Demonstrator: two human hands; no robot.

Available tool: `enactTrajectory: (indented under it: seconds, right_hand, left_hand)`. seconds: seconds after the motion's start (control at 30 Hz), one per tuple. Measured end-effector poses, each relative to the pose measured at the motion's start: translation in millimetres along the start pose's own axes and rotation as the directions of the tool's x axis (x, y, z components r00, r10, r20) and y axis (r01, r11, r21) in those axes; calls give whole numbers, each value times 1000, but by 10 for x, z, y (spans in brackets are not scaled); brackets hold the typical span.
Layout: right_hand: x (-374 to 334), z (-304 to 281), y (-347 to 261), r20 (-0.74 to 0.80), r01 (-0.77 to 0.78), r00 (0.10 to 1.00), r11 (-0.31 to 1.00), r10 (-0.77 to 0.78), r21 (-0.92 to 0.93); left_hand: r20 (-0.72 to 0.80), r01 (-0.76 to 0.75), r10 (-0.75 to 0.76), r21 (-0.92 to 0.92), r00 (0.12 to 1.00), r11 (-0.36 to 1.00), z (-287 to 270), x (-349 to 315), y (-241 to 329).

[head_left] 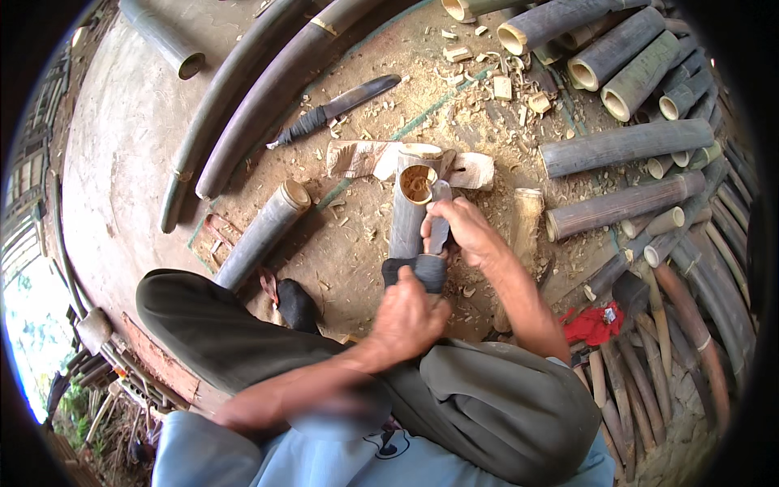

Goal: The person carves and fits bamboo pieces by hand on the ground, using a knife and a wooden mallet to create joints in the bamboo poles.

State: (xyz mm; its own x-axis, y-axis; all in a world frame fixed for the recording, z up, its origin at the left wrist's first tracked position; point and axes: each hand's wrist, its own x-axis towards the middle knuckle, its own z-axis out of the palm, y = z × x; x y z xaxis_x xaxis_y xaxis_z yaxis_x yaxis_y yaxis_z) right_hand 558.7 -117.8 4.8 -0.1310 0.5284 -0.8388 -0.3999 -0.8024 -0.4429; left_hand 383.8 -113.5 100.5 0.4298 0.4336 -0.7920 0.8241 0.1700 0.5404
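A grey bamboo tube [406, 228] lies lengthwise before me, with a carved opening showing pale wood and shavings at its far end. My left hand [410, 319] is closed around the dark wrapped handle of a knife [439, 237]. Along the right side of the tube, the blade reaches up to the opening. My right hand [461, 230] is closed on the blade near its tip, beside the tube's rim. Under the far end of the tube sits a pale, notched wooden block [363, 158]. The near end of the tube is hidden behind dark cloth and the handle.
Another knife with a wrapped handle [339, 109] lies beyond the block. Left of me rests a cut bamboo tube [264, 234]; long curved poles [268, 93] lie farther back. Bamboo pieces [625, 148] crowd the right, near a red cloth [594, 325]. Shavings litter the floor.
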Motion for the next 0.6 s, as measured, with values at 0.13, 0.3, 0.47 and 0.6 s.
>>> enactTrajectory:
  seconds: [0.13, 0.3, 0.47, 0.6]
  right_hand:
    - [-61, 67, -42, -138, 19, 989, 972, -53, -235]
    - [-364, 554, 1, -116, 34, 992, 988, -52, -151]
    - [-3, 823, -175, -65, 161, 986, 967, -151, 196]
    - [2, 786, -207, -21, 259, 952, 765, -307, 590]
  left_hand:
    - [25, 84, -81, -171, 996, 982, 67, 43, 2]
    - [-1, -71, 71, -82, 997, 994, -373, -166, -486]
    - [-316, 41, 19, 182, 949, 982, -1098, -76, -137]
    - [-278, -7, 217, 602, 936, 798, -1455, -5, 507]
